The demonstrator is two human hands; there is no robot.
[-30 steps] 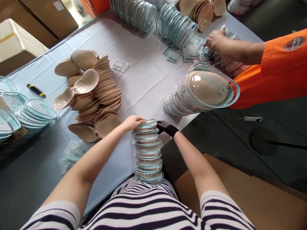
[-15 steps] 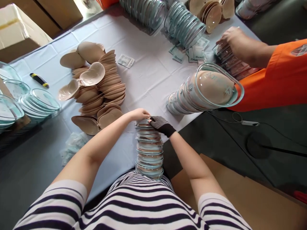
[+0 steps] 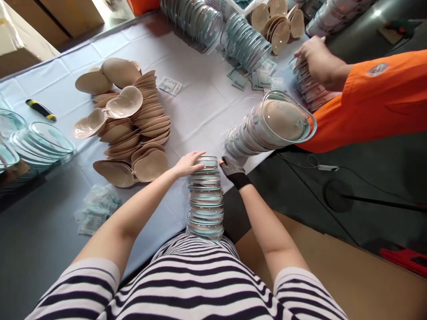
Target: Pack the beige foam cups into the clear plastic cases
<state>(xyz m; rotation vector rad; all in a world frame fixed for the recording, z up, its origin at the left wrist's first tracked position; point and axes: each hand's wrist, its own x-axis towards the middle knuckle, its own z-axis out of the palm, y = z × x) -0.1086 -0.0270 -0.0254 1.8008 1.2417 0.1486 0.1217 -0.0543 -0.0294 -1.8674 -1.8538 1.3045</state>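
Observation:
A row of clear plastic packages with pale blue rims and beige contents [image 3: 206, 200] lies against my striped shirt at the table edge. My left hand [image 3: 190, 164] rests its outstretched fingers on the left of the row's far end. To the right of that end is my right hand [image 3: 231, 169], in a dark fingerless glove. Its fingers are loosely bent, a small gap from the packages, and nothing shows in them. Beige bra cups [image 3: 136, 122] lie in a nested pile left of my hands. Another row of filled clear packages [image 3: 263, 122] stands to the right.
A co-worker's hand [image 3: 320, 62] in an orange sleeve touches packages at the right. Clear shells [image 3: 46, 142] and a black-yellow cutter [image 3: 40, 110] lie left. Small packets [image 3: 96, 209] are near my left arm. Stacked clear shells [image 3: 247, 42] and printed cards [image 3: 238, 80] lie at the back.
My hands have moved apart at the row's far end, uncovering the end package. The right one has drawn off rightward. The co-worker's hand has shifted slightly, and the whole view has turned a little.

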